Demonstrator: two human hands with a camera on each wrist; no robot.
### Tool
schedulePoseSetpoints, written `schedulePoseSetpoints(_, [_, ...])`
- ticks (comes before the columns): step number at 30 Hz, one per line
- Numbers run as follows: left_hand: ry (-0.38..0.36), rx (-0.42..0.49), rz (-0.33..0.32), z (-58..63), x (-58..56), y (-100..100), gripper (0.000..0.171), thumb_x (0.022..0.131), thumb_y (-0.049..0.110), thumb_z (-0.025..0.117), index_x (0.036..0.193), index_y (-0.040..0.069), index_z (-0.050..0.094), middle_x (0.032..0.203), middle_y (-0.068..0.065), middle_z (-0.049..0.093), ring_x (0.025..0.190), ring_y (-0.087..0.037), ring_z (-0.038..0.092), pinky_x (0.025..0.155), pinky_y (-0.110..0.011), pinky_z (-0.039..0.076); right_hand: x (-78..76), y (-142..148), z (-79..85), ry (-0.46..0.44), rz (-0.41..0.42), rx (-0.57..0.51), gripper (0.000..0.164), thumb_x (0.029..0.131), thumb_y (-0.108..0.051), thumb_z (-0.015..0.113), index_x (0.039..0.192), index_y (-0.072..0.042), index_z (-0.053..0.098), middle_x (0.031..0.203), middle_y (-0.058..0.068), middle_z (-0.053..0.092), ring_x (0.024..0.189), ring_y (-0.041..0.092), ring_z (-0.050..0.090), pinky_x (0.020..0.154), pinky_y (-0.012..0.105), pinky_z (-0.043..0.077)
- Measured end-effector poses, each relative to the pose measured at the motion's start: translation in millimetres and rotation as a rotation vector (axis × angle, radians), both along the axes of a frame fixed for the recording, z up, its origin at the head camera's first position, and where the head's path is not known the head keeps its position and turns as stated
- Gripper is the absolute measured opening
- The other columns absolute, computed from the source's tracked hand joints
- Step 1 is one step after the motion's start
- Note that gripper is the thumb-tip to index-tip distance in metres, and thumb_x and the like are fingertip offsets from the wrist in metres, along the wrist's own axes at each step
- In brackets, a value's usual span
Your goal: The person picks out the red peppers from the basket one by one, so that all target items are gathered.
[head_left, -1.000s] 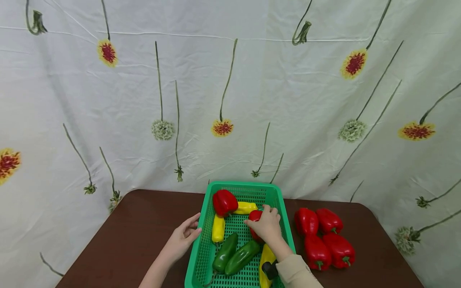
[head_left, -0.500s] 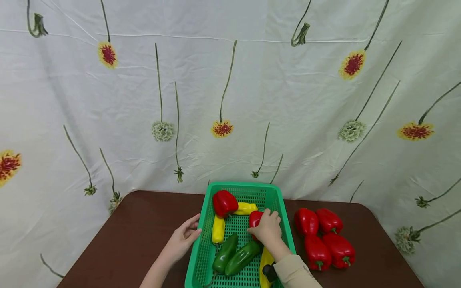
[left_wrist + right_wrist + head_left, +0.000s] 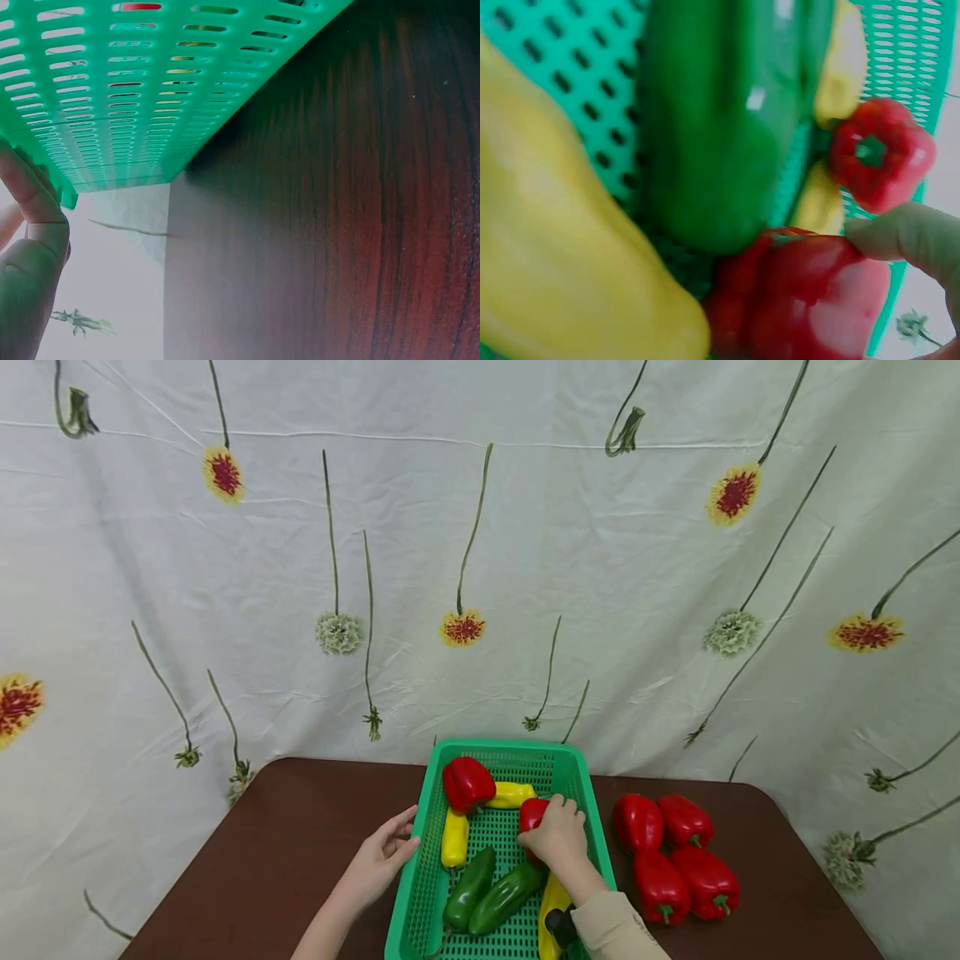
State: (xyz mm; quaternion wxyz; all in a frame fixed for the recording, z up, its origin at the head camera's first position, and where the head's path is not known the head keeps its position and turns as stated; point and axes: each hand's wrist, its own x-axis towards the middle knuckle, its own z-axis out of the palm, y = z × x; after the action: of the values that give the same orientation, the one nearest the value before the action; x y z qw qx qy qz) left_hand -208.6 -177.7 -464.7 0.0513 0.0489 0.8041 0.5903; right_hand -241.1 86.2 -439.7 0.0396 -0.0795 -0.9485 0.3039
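A red bell pepper [image 3: 532, 815] sits in the right half of a green plastic basket [image 3: 443, 747], and my right hand [image 3: 561, 837] grips it from above. In the right wrist view, the thumb [image 3: 900, 236] lies against that red bell pepper [image 3: 810, 292]. My left hand [image 3: 378, 860] touches the basket's left rim with loosely bent fingers. Another red bell pepper [image 3: 468, 783] lies at the basket's back left. Two green peppers [image 3: 504, 900] lie nearer the front. Yellow peppers [image 3: 454, 838] lie at the left, the back and the right, the right one partly under my forearm.
Right of the basket, several red bell peppers [image 3: 660, 887] form a cluster on the dark brown table [image 3: 300, 827]. A white cloth [image 3: 405, 552] printed with flowers hangs behind the table. The basket's perforated side wall [image 3: 142, 97] fills the upper left wrist view.
My right hand has shifted slightly toward me and settled lower over the red bell pepper, which has barely moved. The left hand stays at the rim.
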Motion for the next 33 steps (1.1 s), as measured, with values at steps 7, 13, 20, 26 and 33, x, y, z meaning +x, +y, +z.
schedulePoseSetpoints(7, [-0.003, -0.003, 0.011, 0.0, -0.1, 1, 0.056, 0.099, 0.016, 0.059, 0.149, 0.002, 0.039, 0.127, -0.022, 0.052, 0.098, -0.013, 0.060, 0.081, -0.025, 0.051, 5.8, 10, 19.7, -0.043, 0.034, -0.195, 0.075, 0.073, -0.019, 0.080, 0.132, 0.011, 0.044, 0.120, 0.031, 0.052, 0.102, 0.044, 0.051, 0.075, 0.054, 0.055])
schedulePoseSetpoints(13, [0.005, -0.002, 0.009, -0.3, -0.8, 0, 0.056, 0.099, 0.017, 0.059, 0.149, 0.001, 0.039, 0.128, -0.023, 0.052, 0.097, -0.013, 0.060, 0.082, -0.025, 0.051, 13.4, 29, 39.9, -0.083, 0.107, -0.383, 0.077, 0.078, -0.021, 0.077, 0.139, 0.009, 0.041, 0.130, 0.029, 0.054, 0.107, 0.040, 0.056, 0.078, 0.051, 0.056])
schedulePoseSetpoints(20, [0.002, -0.008, 0.004, -2.0, -1.2, -1, 0.056, 0.099, 0.016, 0.059, 0.149, 0.001, 0.039, 0.128, -0.022, 0.052, 0.099, -0.015, 0.061, 0.081, -0.025, 0.051, 29.3, 56, 63.8, -0.105, 0.109, -0.496, 0.076, 0.084, -0.027, 0.074, 0.146, 0.002, 0.039, 0.144, 0.026, 0.045, 0.122, 0.041, 0.048, 0.090, 0.053, 0.052])
schedulePoseSetpoints(26, [-0.006, -0.001, 0.011, -1.7, -1.0, -2, 0.056, 0.099, 0.015, 0.059, 0.149, 0.001, 0.039, 0.128, -0.022, 0.051, 0.102, -0.019, 0.061, 0.081, -0.026, 0.051, 43.7, 85, 70.4, -0.133, 0.119, -0.665, 0.072, 0.089, -0.028, 0.071, 0.149, -0.005, 0.037, 0.148, 0.021, 0.041, 0.122, 0.034, 0.052, 0.098, 0.049, 0.049])
schedulePoseSetpoints(33, [-0.004, 0.007, -0.004, -1.8, -1.1, -2, 0.056, 0.100, 0.017, 0.059, 0.150, 0.001, 0.038, 0.128, -0.023, 0.051, 0.101, -0.018, 0.061, 0.082, -0.026, 0.051, 64.8, 123, 63.4, -0.173, 0.095, -0.692, 0.074, 0.093, -0.031, 0.066, 0.152, -0.007, 0.028, 0.152, 0.020, 0.030, 0.126, 0.034, 0.047, 0.102, 0.048, 0.048])
